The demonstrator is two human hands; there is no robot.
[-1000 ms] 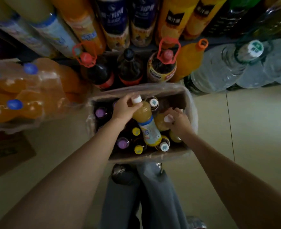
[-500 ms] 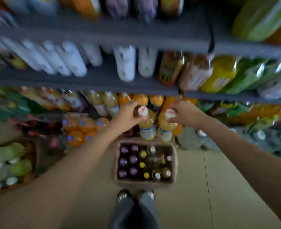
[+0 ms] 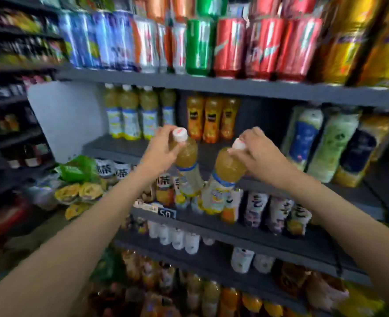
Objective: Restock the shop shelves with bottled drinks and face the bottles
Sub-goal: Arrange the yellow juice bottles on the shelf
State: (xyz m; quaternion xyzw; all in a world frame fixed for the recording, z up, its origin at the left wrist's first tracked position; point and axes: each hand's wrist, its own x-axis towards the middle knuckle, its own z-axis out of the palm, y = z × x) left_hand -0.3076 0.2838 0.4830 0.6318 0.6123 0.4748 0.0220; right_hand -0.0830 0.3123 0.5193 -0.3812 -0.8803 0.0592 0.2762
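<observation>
- Head view, the only one: two pale-yellow drinks lifted at shelf height, one per hand, both hanging by the neck with bases swinging inward and nearly meeting.
- Left hand (image 3: 160, 152) curled round the shoulder and neck of the left bottle (image 3: 186, 165), white cap poking out above the knuckles; long axis leaning, base down and to the right.
- Right hand (image 3: 256, 154) pinching the cap and neck of the right bottle (image 3: 223, 179); long axis leaning the other way, base down and to the left.
- Matching row of yellow bottles (image 3: 134, 113) standing upright on the middle shelf (image 3: 111, 147), up and to the left of both hands, beyond the fingertips.
- Left hand clearly nearer that row; right hand sits more in front of the orange juice bottles (image 3: 213, 118) just beside it.
- Bare shelf board in front of the yellow row, so probably room to set both down at the front edge without shifting stock.
- Likely next: tipping each bottle upright and carrying it forward and left onto that board, label outward.
- Edges to mind: the upper shelf lip (image 3: 211, 84) under the cans (image 3: 200, 44) leaves limited headroom above the caps; shelf front edge lies close below the hands.
- Neck holds let the heavy bases swing, so a knock against the tea bottles (image 3: 255, 205) on the lower shelf looks possible.
- Much of the frame blurred; labels unreadable.
</observation>
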